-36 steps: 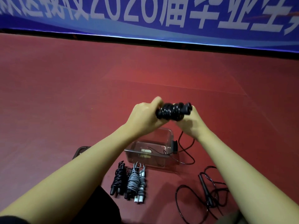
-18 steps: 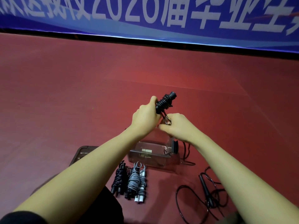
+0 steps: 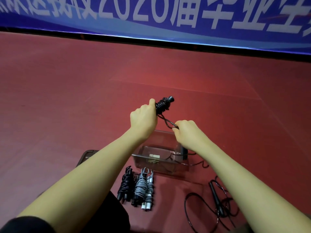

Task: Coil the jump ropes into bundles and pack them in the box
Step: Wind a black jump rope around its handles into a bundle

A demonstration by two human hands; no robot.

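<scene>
My left hand (image 3: 143, 119) grips a black jump rope bundle (image 3: 164, 104), its handles wound with cord and tilted up to the right. A short loop of the cord (image 3: 169, 122) runs down to my right hand (image 3: 186, 132), which pinches it. Both hands are raised above the clear plastic box (image 3: 178, 169) on the red floor. The box holds a bit of black cord and a small white label. In front of the box lie coiled bundles: a black one (image 3: 125, 184) and grey ones (image 3: 144, 187).
A loose black jump rope (image 3: 216, 199) sprawls on the floor to the right of the box. The box lid (image 3: 84, 157) lies to the left, partly behind my left arm. A blue banner (image 3: 151, 19) with white lettering runs along the far edge of the red floor.
My right hand left the bundle and drew down and right, pulling a loop of cord out. My left hand tilted the bundle upward.
</scene>
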